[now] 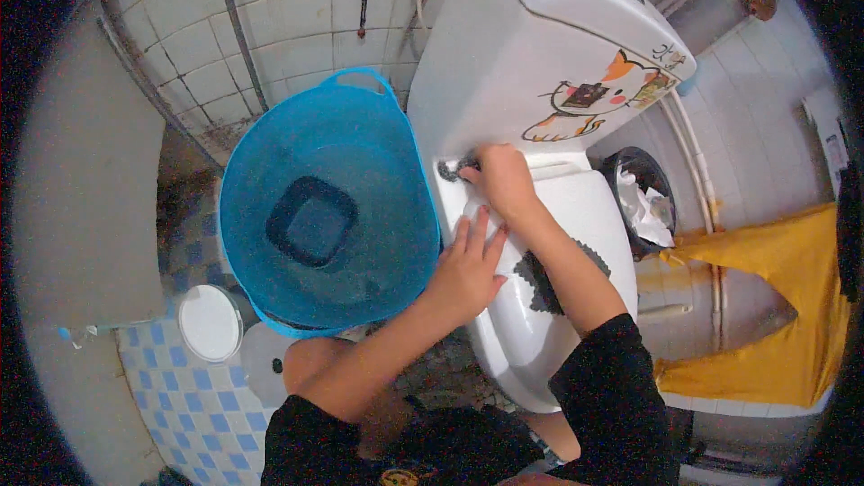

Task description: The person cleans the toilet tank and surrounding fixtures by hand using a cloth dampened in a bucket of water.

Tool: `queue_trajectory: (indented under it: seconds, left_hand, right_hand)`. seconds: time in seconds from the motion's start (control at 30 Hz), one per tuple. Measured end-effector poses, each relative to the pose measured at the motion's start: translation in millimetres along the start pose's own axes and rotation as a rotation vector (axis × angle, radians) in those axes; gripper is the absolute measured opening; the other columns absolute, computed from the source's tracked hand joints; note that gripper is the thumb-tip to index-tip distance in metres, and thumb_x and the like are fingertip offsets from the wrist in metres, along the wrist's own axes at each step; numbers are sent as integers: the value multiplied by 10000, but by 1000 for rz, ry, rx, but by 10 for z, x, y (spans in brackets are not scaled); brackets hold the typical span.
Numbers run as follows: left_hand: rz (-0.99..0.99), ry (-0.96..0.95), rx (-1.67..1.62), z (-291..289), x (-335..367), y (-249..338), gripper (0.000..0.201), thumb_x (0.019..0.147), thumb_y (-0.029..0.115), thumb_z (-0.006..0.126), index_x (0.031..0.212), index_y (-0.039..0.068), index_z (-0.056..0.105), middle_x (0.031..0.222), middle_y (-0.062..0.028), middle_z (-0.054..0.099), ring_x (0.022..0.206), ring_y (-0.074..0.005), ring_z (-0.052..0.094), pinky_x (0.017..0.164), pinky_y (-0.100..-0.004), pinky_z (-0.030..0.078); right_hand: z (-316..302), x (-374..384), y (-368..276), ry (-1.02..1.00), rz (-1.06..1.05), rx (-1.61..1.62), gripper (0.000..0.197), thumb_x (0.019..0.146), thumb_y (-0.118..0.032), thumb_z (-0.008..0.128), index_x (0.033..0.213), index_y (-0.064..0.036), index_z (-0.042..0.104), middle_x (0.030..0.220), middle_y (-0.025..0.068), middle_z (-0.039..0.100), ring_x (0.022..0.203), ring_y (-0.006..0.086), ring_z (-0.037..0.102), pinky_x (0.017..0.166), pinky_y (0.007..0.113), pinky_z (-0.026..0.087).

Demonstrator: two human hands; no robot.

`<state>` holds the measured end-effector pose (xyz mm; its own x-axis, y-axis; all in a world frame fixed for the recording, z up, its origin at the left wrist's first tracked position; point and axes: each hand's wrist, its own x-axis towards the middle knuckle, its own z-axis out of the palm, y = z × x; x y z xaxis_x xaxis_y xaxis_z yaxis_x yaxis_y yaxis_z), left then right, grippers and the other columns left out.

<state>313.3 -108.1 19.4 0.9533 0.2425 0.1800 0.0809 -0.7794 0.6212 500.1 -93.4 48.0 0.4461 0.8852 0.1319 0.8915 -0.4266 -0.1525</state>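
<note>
The white toilet (490, 337) stands in front of me with its lid down. At the lid's far left corner, beside the cistern, my right hand (504, 182) is closed with its fingers pressed on a dark grey, rough-looking scourer (454, 169); the fingers partly cover it. My left hand (468, 265) lies on the lid's left edge, fingers spread and holding nothing. A dark jagged-edged patch (540, 286) shows on the lid, partly behind my right forearm. The cistern (477, 63) carries a cartoon cat sticker (585, 99).
Left of the toilet is a large blue tub (243, 243) of water, with a dark square basin (310, 220) in it. A white-lidded bucket (210, 322) stands nearer. At right are a black waste bin (621, 162) with crumpled paper and a hanging yellow cloth (792, 270).
</note>
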Motion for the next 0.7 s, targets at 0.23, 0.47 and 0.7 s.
queue_trajectory:
  seconds: [0.23,0.47,0.7]
  left_hand:
    - [-20,-45,-7,-17,2,46,759,859,279,662,1477,50,285,1535,-303,139,1350,-531,283,1110,-506,324]
    - [-68,-93,3,-68,-52,33,740,885,275,631,1486,49,263,1536,-309,122,1364,-509,274,1113,-506,320]
    - [-65,-64,22,20,-4,99,731,885,266,628,1481,43,268,1535,-312,120,1363,-509,274,1119,-507,308]
  right_hand:
    - [-285,70,571,-76,207,-102,278,705,-241,789,795,10,712,796,215,666,798,374,658,758,459,518]
    - [-128,-6,449,-32,103,-88,225,724,-198,761,813,3,716,806,214,669,798,382,651,752,454,514]
    - [-168,5,685,-36,146,-137,267,721,-245,760,791,9,719,712,208,650,706,370,644,711,453,510]
